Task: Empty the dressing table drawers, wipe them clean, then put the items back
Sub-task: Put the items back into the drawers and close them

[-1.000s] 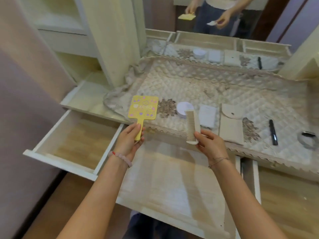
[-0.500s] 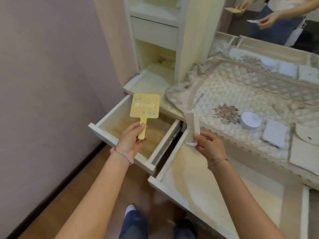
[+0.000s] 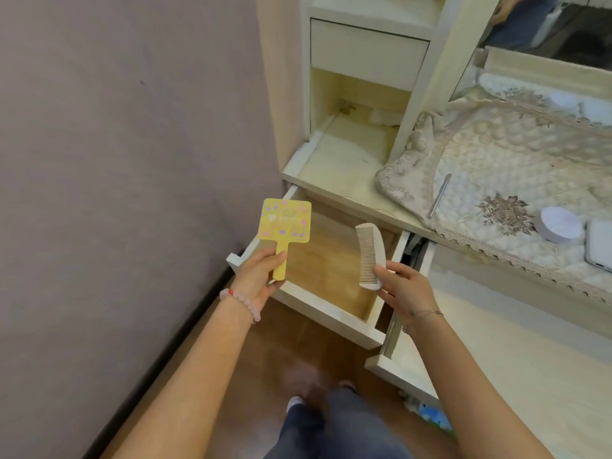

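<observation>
My left hand (image 3: 256,276) grips the handle of a yellow hand mirror (image 3: 284,226) with pastel dots, held upright over the left end of the open left drawer (image 3: 328,313). My right hand (image 3: 405,286) pinches the lower end of a pale comb (image 3: 370,255) above the drawer's right half. The drawer has white walls and a bare wooden bottom with nothing lying in it. To its right the wide middle drawer (image 3: 394,359) stands pulled out too.
A quilted lace cloth (image 3: 496,154) covers the tabletop, carrying a thin metal stick (image 3: 438,195), a round white jar (image 3: 559,225) and a white box (image 3: 601,243). A purple wall stands at the left. A white cabinet (image 3: 367,51) with an open niche rises behind the drawer.
My view and both hands have swung left from the tabletop to the left drawer. The mirror and comb now hang over that drawer instead of the cloth.
</observation>
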A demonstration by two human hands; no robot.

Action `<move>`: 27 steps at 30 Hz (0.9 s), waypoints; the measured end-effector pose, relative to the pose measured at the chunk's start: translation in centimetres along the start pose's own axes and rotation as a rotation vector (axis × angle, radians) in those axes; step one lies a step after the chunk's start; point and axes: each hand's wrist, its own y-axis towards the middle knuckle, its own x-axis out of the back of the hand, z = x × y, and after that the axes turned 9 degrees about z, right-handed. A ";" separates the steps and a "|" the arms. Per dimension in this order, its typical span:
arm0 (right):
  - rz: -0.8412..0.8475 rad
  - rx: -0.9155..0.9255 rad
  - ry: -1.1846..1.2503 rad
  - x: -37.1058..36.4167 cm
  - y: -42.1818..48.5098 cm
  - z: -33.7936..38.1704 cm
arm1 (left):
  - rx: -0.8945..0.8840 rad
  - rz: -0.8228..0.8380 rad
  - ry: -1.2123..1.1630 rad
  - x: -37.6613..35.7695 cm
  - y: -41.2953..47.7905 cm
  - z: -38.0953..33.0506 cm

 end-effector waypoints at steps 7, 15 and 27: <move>-0.040 -0.090 0.010 -1.6 4.7 -1.2 | 0.085 -0.029 0.102 1.9 5.5 -0.1; -0.103 -0.233 0.076 -2.5 11.9 -2.4 | 0.248 -0.037 0.202 1.6 13.4 -0.9; -0.321 -0.434 0.291 -3.6 16.5 -6.1 | 0.484 0.011 0.329 0.9 20.6 1.4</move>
